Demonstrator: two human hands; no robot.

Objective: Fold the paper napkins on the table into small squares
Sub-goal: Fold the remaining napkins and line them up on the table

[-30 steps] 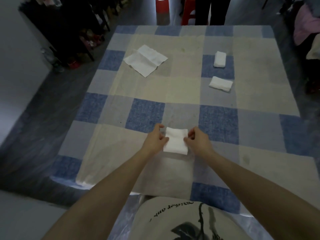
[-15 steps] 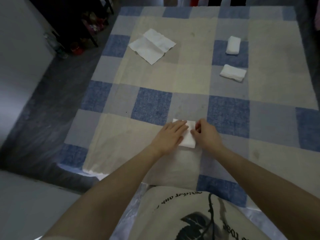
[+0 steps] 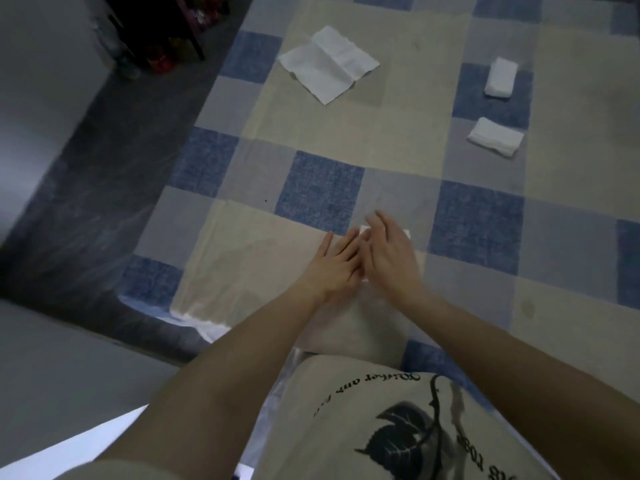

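A small white folded napkin [image 3: 406, 233] lies near the table's front edge, almost wholly covered by my hands; only slivers of its edge show. My right hand [image 3: 391, 254] lies flat on top of it, fingers spread and pointing up-left. My left hand [image 3: 334, 259] rests flat beside it on the left, its fingertips against the napkin's left edge. Further back, an open, creased napkin [image 3: 327, 64] lies spread on the checked tablecloth [image 3: 318, 192]. At the back right sit two folded napkins, one [image 3: 500, 77] behind the other [image 3: 495, 136].
The table's left edge drops to a dark floor [image 3: 86, 202]. Dark furniture with small items [image 3: 162, 32] stands at the upper left. My printed beige shirt [image 3: 398, 427] fills the bottom of the view.
My right hand has slid left over the folded napkin and now covers it flat. My left hand has moved off to its left side. The camera has tilted further down.
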